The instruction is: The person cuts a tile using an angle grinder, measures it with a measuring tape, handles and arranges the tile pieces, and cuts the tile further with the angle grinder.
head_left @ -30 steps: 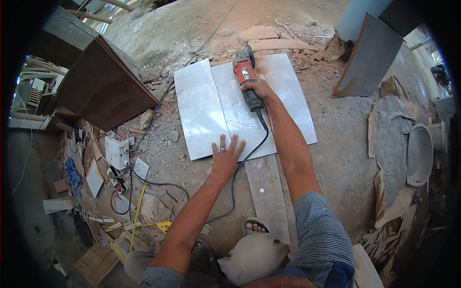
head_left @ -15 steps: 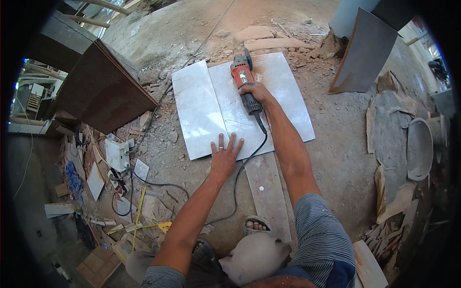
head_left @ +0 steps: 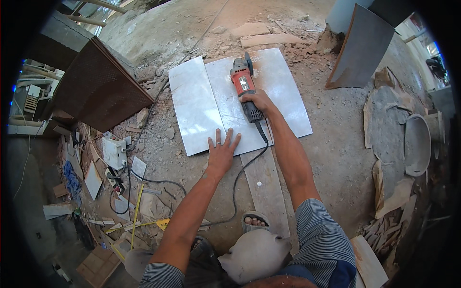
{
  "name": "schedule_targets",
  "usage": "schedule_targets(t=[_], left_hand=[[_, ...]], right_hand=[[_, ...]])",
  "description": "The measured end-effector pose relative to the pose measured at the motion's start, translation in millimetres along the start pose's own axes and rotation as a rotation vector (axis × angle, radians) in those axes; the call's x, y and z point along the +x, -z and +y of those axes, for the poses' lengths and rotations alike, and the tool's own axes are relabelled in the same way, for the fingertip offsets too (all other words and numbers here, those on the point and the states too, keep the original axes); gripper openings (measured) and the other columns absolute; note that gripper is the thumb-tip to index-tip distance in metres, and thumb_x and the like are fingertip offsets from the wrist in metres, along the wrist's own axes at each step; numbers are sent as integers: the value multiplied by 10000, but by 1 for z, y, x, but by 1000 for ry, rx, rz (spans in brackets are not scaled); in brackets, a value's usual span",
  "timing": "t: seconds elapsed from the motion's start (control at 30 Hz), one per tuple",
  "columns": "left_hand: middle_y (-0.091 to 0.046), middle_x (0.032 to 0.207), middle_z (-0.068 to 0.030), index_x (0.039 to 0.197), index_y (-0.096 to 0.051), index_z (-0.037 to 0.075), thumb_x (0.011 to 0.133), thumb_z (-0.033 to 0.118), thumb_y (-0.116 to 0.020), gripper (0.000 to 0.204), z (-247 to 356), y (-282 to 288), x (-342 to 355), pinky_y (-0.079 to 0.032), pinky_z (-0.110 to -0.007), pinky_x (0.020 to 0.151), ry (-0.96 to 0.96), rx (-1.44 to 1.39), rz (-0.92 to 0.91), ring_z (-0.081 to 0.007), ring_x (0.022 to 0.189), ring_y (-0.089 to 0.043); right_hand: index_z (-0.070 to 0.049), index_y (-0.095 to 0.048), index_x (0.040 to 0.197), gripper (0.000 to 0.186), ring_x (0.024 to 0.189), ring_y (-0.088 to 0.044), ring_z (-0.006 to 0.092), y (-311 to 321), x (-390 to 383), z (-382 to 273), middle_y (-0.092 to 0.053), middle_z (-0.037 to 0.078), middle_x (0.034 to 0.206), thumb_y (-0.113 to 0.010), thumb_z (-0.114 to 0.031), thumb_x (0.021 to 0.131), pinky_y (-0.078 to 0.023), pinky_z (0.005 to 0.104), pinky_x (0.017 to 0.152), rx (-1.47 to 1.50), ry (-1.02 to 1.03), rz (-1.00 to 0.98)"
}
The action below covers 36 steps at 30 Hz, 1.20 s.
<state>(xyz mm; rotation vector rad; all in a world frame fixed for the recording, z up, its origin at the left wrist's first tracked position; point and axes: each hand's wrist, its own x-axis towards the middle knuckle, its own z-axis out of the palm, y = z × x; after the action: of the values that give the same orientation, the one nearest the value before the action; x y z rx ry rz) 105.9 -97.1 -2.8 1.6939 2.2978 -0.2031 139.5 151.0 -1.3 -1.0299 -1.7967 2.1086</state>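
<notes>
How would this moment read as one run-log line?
right hand: gripping red-and-black angle grinder | left hand: spread at pale tiles' near edge | cord: runs from grinder's rear

Blue cloth [head_left: 72, 180]; grey oval basin [head_left: 417, 150].

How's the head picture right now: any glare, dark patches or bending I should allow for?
Head view: glare on the left tile, above the left hand; the right tile bows at its outer edge; corners black, left side dim; the grinder looks fairly sharp.
</notes>
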Motion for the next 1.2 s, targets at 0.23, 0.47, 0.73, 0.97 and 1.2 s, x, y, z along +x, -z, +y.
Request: schedule_targets(t=[0.23,0.47,0.73,0.97,1.2], left_hand=[[-149,1564,-100,1500,-199,264,840,52,-521,764,2,-1,-1,-212,-676,1052,-10,-5,15,-472,1403,-137],[-145,1566,-93,1499,-201,263,844,59,-519,756,2,0,-1,-212,-674,1055,-6,8,0,-465,1408,-125],[-151,1565,-88,1497,-207,266,851,68,-514,742,1,-1,0,-212,-670,1058,-1,7,23,-462,1409,-126],[-152,1566,-81,1499,-202,273,856,75,-507,738,0,-3,0,-203,-670,1063,3,5,8,-465,1408,-122],[-151,1568,-79,1497,-207,285,858,56,-492,736,1,0,1,-183,-669,1072,18,-27,-15,-451,1416,-110]], right_hand=[[-14,-648,846,292,557,-572,152,3,15,3,-626,60,704,-742,-197,639,-454,288,531,-4,-21,13],[-13,-648,847,293,557,-573,154,2,11,-1,-625,60,705,-739,-202,642,-453,291,531,17,-41,12],[-14,-644,850,290,574,-575,151,3,-7,6,-626,57,719,-735,-196,643,-457,288,550,8,-22,6],[-13,-620,867,270,524,-574,144,2,-9,6,-613,52,689,-713,-175,672,-469,274,495,12,-14,-8],[-10,-624,893,313,606,-576,143,0,-35,9,-624,56,746,-730,-177,651,-458,282,566,5,-23,4]])
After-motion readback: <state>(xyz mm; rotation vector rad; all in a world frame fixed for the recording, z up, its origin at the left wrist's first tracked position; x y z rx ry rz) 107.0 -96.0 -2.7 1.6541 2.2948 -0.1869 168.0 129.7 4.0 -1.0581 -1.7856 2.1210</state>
